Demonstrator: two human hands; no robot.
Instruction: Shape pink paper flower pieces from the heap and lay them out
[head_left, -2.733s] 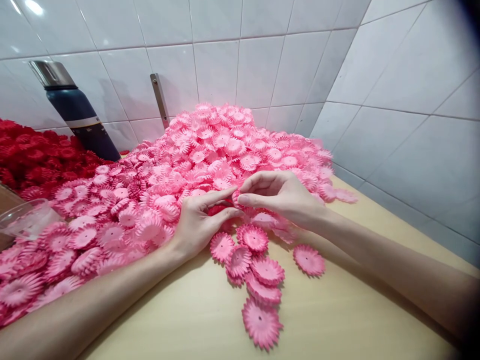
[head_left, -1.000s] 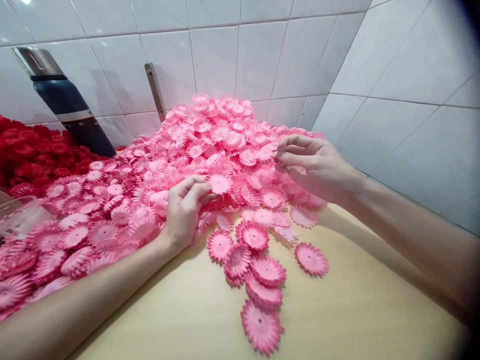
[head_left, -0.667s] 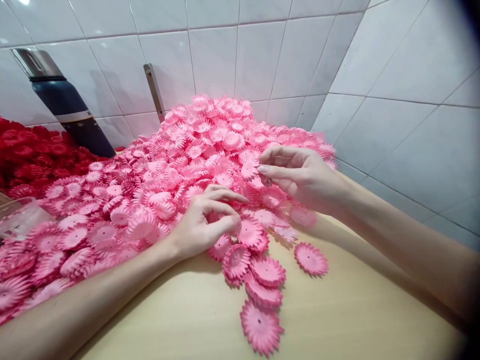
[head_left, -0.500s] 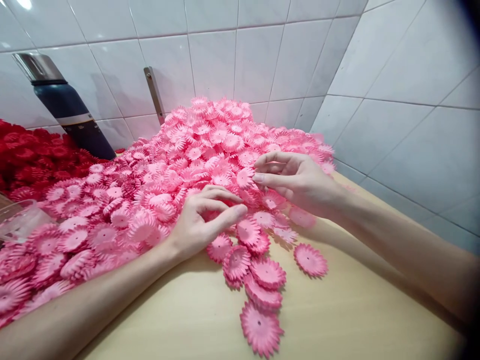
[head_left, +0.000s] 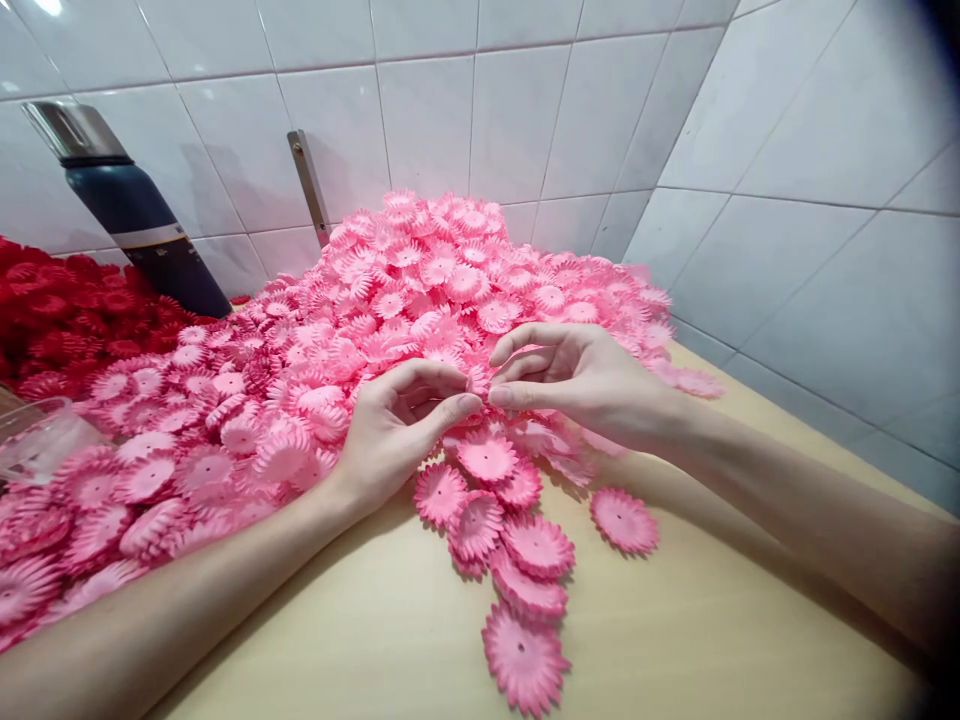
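Between the fingertips of both hands is a small pink flower-shaped petal disc (head_left: 478, 379), partly covered by the fingers. My left hand (head_left: 401, 420) is closed in a pinch at the disc's left side. From the right, the thumb and fingers of my right hand (head_left: 581, 385) pinch its other edge. Behind and left of the hands rises a big heap of pink petal discs (head_left: 420, 270). Below them several loose discs (head_left: 525, 655) lie overlapping on the pale wooden table (head_left: 360, 630). One disc (head_left: 624, 521) lies apart to the right.
A dark blue flask (head_left: 142, 215) with a steel cap leans in view at the back left, beside a pile of red petal discs (head_left: 67, 310). A clear plastic container (head_left: 45, 445) sits at the left edge. White tiled walls (head_left: 427, 120) enclose the back and right.
My right hand has moved left and down with a petal disc, meeting my left hand. The left fingers have closed from a loose curl to a pinch at the disc.
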